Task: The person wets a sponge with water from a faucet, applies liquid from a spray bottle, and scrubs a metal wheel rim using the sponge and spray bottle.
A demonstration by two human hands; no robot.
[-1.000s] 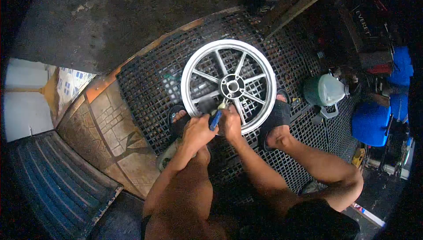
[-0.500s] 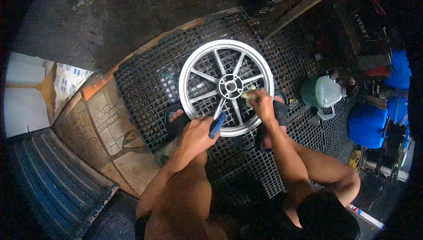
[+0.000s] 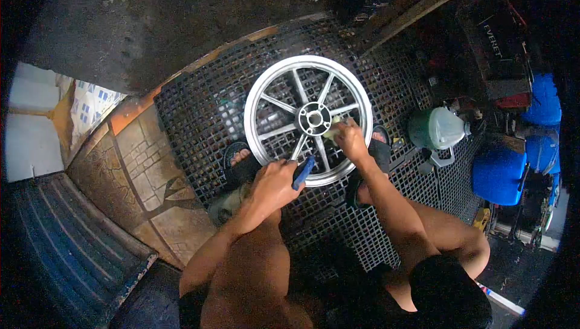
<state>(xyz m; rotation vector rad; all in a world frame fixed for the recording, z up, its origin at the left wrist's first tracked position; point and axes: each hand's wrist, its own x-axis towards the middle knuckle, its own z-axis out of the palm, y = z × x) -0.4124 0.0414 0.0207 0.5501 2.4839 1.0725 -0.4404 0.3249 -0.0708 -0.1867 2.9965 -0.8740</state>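
A silver motorcycle wheel rim (image 3: 307, 117) with several spokes and a dark-faced hub lies between my feet. My left hand (image 3: 275, 183) is closed at its near edge, around a blue object (image 3: 303, 172) that looks like a cloth or a handle; its exact kind cannot be made out. Near the hub, on the right, my right hand (image 3: 351, 141) pinches a pale yellow sponge-like piece (image 3: 333, 128) against the spokes. The fingers partly cover that piece.
Black grid matting (image 3: 199, 111) lies under the wheel. To the right stand a translucent green jug (image 3: 436, 128) and a blue plastic container (image 3: 499, 175). A wooden beam (image 3: 435, 9) crosses at the upper right. Stone-patterned tiles (image 3: 139, 160) border the mat on the left.
My right hand has shifted slightly left and up with the yellow piece, closer to the hub. My left hand keeps nearly the same place on the rim, and the view has shifted slightly.
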